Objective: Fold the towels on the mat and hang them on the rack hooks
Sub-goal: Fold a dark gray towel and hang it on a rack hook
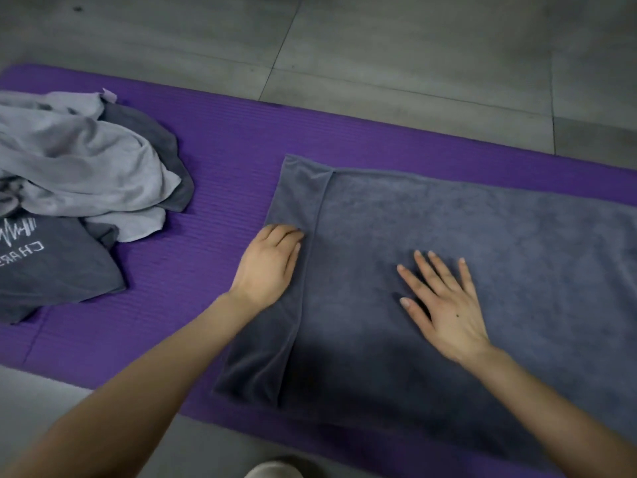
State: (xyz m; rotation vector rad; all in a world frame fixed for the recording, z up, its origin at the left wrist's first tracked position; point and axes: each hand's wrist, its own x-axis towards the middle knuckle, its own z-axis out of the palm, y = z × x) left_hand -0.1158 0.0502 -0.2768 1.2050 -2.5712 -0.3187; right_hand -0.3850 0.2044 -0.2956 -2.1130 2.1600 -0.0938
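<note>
Being tugged unevenly, the centre-left fold of the dark grey terry towel (482,236) could be skewed; right hand (444,305) flat, released; grip of left hand (270,262) cannot be told.

Left grip (267,263) fingers bent; right grip (444,305) flat, fingers spread.

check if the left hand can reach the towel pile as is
Probably yes: the left hand sits at the folded edge of the dark towel, and only bare mat lies between it and the pile.
</note>
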